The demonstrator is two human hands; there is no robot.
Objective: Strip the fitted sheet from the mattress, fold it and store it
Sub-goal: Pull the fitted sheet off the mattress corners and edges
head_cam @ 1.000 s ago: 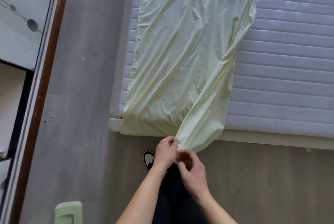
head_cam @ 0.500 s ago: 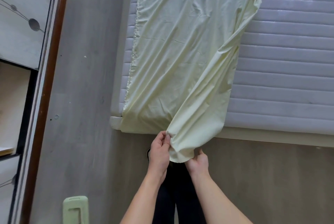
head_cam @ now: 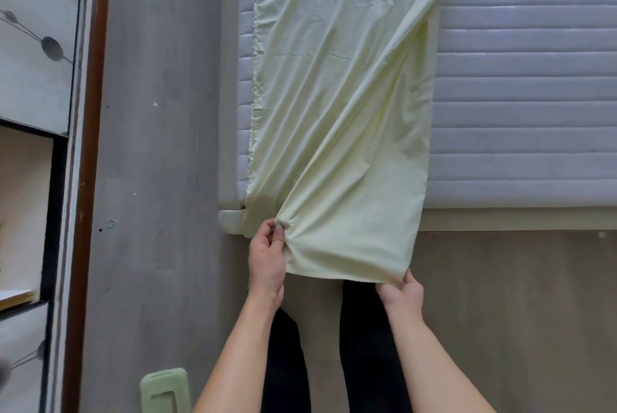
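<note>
A pale yellow-green fitted sheet point(head_cam: 337, 105) lies doubled lengthwise along the left part of the white quilted mattress point(head_cam: 521, 95), its near end hanging over the mattress's front edge. My left hand point(head_cam: 267, 255) pinches the sheet's near left corner between thumb and fingers. My right hand point(head_cam: 400, 291) grips the near right corner from below, stretching the hem flat between both hands. The sheet's far end runs out of view at the top.
A beige bed base point(head_cam: 514, 220) edges the mattress front. Grey floor point(head_cam: 160, 145) runs along the left side. A wardrobe with a brown frame point(head_cam: 88, 145) stands at the far left. A green object point(head_cam: 165, 391) lies on the floor near my legs.
My hands were together at one bunched corner. My right hand has slid right along the hem, spreading the sheet's near end wide and flat.
</note>
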